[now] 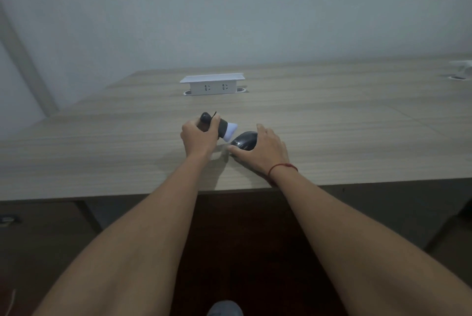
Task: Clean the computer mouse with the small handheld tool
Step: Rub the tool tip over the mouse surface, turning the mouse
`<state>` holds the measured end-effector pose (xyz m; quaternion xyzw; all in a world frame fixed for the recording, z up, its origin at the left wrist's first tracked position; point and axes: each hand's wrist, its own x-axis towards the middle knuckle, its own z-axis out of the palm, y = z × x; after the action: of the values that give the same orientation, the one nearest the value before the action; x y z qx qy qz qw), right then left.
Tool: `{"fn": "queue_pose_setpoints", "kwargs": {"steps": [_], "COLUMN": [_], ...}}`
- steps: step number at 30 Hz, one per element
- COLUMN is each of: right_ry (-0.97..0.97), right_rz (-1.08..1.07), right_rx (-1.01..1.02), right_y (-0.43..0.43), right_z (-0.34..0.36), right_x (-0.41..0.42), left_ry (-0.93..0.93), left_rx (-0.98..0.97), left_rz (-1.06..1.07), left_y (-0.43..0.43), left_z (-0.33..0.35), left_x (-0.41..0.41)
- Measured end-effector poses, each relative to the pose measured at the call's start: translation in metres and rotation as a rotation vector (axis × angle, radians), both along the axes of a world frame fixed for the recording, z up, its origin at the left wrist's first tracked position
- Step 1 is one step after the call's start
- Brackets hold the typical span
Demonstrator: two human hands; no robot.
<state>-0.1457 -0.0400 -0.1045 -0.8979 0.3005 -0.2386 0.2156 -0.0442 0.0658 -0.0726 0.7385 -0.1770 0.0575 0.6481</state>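
Wooden desk (102, 152): right hand (260, 148) cups mouse (244, 140); left hand (198, 137) grips brush tool (222, 126).

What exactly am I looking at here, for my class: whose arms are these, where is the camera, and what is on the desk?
There is no machine: one camera worn on a person's head looks down at two bare arms. The left hand grips a small dark handheld cleaning tool with a white brush tip. The right hand steadies a black computer mouse on the light wood-grain desk. The brush tip is at the mouse's left edge. Farther back stands a white pop-up socket box.
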Motion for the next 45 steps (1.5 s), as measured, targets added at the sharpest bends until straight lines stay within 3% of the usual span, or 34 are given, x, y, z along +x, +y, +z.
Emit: {"fn": "queue_pose_setpoints", "kwargs": {"steps": [5, 9, 14, 18, 25, 30, 34, 36, 38, 41, 45], "right_ry": [-0.070, -0.084, 0.054, -0.010, -0.081, -0.016, -0.033, -0.040, -0.046, -0.056, -0.079], "right_rz": [0.201, 0.300, 0.131, -0.060, -0.026, -0.001, -0.029, -0.032, -0.032, -0.042, -0.056], "right_rx": [0.207, 0.241, 0.209, 0.145, 0.163, 0.093, 0.083, 0.122, 0.143, 0.143, 0.160], "right_y": [-0.012, -0.022, -0.032, -0.020, -0.020, -0.019, -0.018, -0.017, -0.017, -0.017, -0.015], "right_z": [0.001, 0.005, 0.003, -0.002, -0.004, -0.002, -0.002, -0.002, -0.001, 0.000, 0.000], "right_x": [0.002, 0.003, -0.002, -0.004, 0.001, 0.001, 0.004, 0.005, 0.005, 0.003, 0.004], "left_ry": [0.007, -0.200, -0.184, -0.173, -0.238, 0.041, -0.051, -0.133, -0.162, -0.080, -0.148], "left_rx": [0.063, 0.244, 0.130, 0.082, 0.234, -0.101, 0.114, 0.230, 0.235, 0.124, 0.295], "left_rz": [-0.179, -0.033, 0.009, -0.040, -0.081, -0.073, -0.215, -0.148, -0.059, -0.226, -0.182], "left_y": [-0.003, 0.002, -0.002, -0.013, -0.011, -0.015, -0.020, -0.020, -0.021, -0.024, -0.032], "left_z": [0.002, 0.001, 0.003, 0.004, -0.003, 0.009, 0.011, 0.009, 0.011, 0.015, 0.016], "left_x": [0.001, 0.000, -0.003, -0.005, -0.002, -0.002, -0.006, -0.006, -0.004, -0.008, -0.006]}}
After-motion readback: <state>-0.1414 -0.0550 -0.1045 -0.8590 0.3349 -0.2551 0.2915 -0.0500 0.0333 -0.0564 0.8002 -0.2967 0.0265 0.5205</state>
